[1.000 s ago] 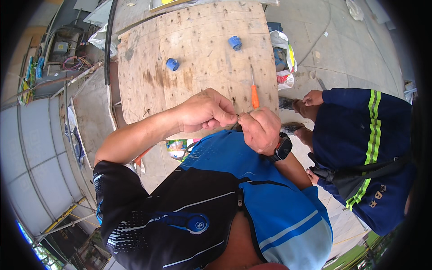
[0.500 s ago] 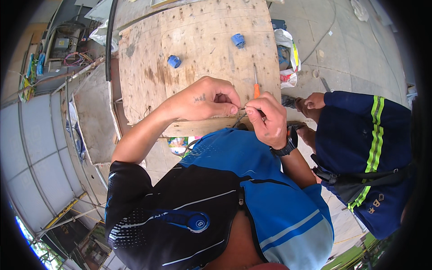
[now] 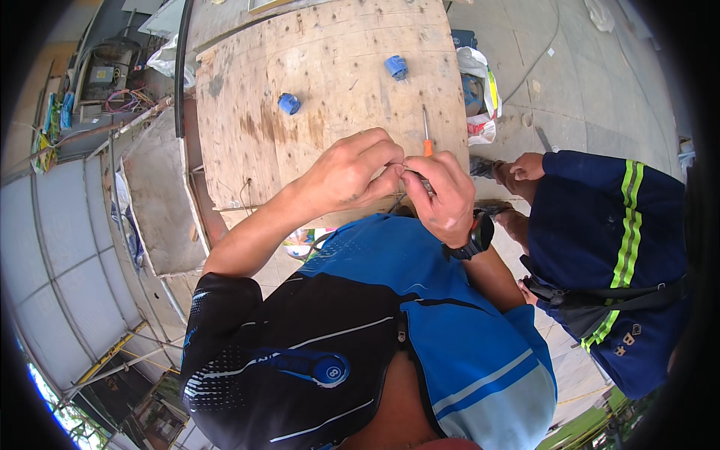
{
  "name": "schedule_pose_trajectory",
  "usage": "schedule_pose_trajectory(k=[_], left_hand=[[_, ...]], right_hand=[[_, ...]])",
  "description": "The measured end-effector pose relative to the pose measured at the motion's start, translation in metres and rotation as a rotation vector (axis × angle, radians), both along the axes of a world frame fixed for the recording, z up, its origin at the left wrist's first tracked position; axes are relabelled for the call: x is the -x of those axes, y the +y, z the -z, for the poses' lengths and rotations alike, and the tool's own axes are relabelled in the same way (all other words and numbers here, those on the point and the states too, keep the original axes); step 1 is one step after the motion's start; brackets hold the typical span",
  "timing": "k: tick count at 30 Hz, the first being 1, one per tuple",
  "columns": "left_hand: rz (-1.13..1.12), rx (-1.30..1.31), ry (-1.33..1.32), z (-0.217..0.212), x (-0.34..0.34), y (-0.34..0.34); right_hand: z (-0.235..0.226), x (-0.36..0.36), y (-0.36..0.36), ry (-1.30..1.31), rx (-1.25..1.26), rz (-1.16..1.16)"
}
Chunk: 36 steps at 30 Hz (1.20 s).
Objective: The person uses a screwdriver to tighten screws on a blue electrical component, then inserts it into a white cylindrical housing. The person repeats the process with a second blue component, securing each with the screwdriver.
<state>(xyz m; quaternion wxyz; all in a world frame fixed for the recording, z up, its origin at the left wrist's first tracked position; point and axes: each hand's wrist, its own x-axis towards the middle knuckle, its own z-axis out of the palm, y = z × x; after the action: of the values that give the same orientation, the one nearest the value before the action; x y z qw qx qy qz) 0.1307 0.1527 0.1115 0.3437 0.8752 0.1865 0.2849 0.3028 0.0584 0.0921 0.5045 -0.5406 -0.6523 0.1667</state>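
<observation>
Plywood point(image 3: 345, 90) beneath, wire point(image 3: 403, 166) in right grip point(image 3: 447, 196)

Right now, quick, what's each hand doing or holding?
Left hand: pinched closed; contents too small to tell.
Right hand: pinched closed, seemingly on a thin dark cable.

Your left hand point(image 3: 351, 172) and right hand point(image 3: 444, 196) meet fingertip to fingertip above the near part of the wooden board point(image 3: 341, 67), pinching what is probably a thin wire point(image 3: 397, 166), though your fingers cover most of it. A dark watch point(image 3: 472, 236) circles your right wrist. From your fingertips, one blue fitting point(image 3: 289, 103) lies at ten o'clock and another blue fitting point(image 3: 396, 67) at twelve. An orange-handled screwdriver point(image 3: 427, 144) lies at one o'clock, its shaft pointing away from you. Toward three o'clock, a co-worker point(image 3: 581, 217) in dark blue clothing with yellow-green reflective strips is beside you.
</observation>
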Motion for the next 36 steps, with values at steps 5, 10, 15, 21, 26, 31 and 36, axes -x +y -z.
schedule_pose_trajectory(k=[5, 10, 15, 21, 26, 31, 36], left_hand=[[0.046, 0.006, 0.035, 0.001, 0.001, -0.003], [0.049, 0.021, -0.075, -0.003, 0.002, -0.003], [0.007, -0.227, -0.069, -0.002, 0.002, -0.002], [-0.014, -0.279, -0.125, 0.002, -0.002, 0.000], [-0.117, 0.087, -0.087, 0.009, -0.004, -0.005], [-0.158, 0.921, -0.248, 0.014, -0.007, -0.013], [-0.200, 0.815, -0.321, 0.025, -0.009, -0.018]], right_hand=[[0.003, -0.001, -0.001, 0.002, -0.078, -0.008], [-0.004, -0.003, -0.002, 0.141, 0.075, 0.011], [-0.002, -0.009, 0.001, 0.222, 0.147, -0.069], [0.001, -0.014, 0.003, 0.293, 0.193, -0.135], [-0.007, -0.008, 0.003, 0.348, 0.256, -0.096], [0.002, -0.002, 0.002, 0.502, 0.266, -0.005], [0.001, -0.005, 0.003, 0.708, 0.403, -0.014]])
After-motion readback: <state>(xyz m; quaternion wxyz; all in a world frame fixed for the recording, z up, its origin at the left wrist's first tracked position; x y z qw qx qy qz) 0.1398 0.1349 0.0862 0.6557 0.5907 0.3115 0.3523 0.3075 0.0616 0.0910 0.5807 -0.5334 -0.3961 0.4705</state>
